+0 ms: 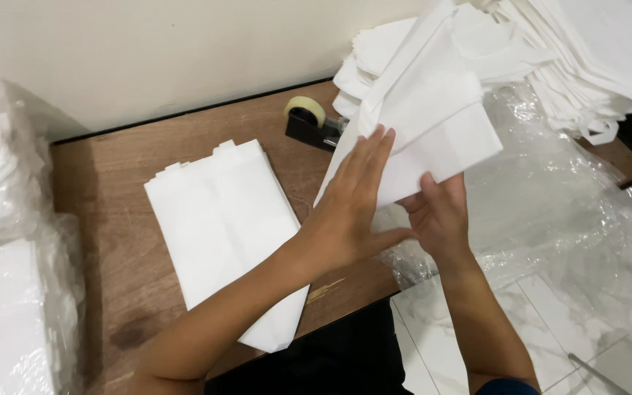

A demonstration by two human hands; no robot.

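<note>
Tape dispenser [309, 121] behind folded bag [224, 227], stack [587, 51] far right.

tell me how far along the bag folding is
Done: one stack of folded white bags lies flat on the table. In hand: the left hand presses and the right hand grips one bag. Left: a big unfolded pile behind.
</note>
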